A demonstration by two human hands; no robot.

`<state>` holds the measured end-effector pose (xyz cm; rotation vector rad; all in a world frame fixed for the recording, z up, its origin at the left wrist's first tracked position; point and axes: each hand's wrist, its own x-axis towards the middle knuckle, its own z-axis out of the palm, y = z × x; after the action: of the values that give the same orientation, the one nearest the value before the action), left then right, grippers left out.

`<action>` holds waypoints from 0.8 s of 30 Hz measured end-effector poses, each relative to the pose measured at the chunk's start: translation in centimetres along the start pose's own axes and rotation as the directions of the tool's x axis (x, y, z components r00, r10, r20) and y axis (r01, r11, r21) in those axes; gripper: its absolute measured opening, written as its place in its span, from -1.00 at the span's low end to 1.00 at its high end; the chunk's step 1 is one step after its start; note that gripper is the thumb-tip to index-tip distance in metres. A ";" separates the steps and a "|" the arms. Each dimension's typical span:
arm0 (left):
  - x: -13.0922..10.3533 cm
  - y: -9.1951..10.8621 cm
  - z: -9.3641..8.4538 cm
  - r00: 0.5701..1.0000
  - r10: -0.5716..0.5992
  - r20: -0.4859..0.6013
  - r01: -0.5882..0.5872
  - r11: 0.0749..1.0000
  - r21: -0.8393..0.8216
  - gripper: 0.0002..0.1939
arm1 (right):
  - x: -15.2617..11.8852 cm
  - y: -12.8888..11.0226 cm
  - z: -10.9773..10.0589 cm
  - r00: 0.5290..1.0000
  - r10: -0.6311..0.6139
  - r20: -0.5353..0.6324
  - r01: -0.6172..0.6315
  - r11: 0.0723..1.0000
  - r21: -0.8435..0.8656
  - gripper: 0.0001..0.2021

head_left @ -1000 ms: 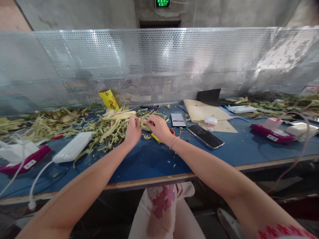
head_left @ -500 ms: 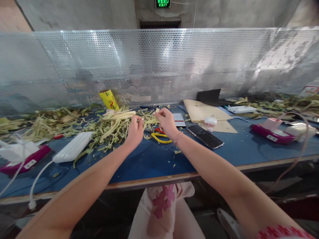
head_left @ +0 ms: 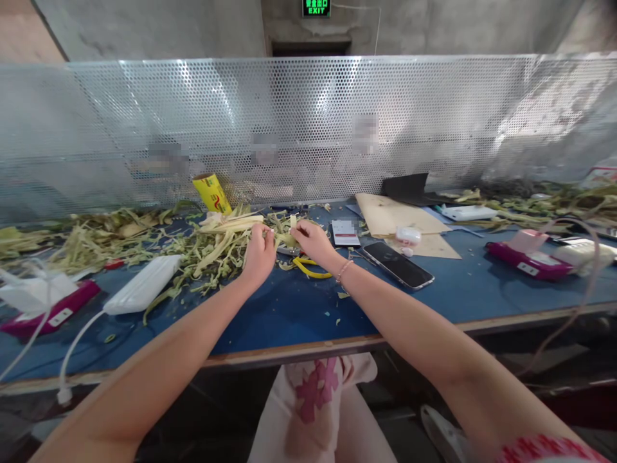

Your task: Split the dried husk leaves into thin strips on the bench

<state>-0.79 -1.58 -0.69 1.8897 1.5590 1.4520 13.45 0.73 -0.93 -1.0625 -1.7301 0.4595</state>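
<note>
My left hand (head_left: 259, 256) is closed in a pinch on a pale green plant strip (head_left: 284, 239) above the blue table (head_left: 294, 315). The fingers of my right hand (head_left: 311, 241) pinch the other side of that strip, close to my left fingertips. Left of my hands lies a heap of pale yellow-green plant strips (head_left: 216, 247). Just below my right hand are yellow-handled pliers or scissors (head_left: 311, 270), partly hidden by it. Behind the heap a yellow roll (head_left: 212, 193) leans.
A black phone (head_left: 398, 264), a white-and-red card (head_left: 345, 233) and brown paper (head_left: 400, 215) lie to the right. Purple power strips sit at far left and far right (head_left: 527, 260). A white power brick (head_left: 143, 284) lies left. A perforated metal screen (head_left: 308, 128) stands behind.
My right hand has moved left, closer to my left hand, and the card shows more fully. My left hand has hardly moved.
</note>
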 end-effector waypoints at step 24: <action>0.8 -1.0 1.2 0.955 -0.290 -0.065 0.230 0.859 -0.458 -0.94 | -1.2 -1.0 0.5 0.975 -0.205 0.086 0.194 0.974 0.116 -0.72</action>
<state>-0.46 -0.14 -1.57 1.2890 1.3221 1.6593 12.65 -0.67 -1.07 -0.7916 -1.8557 0.4767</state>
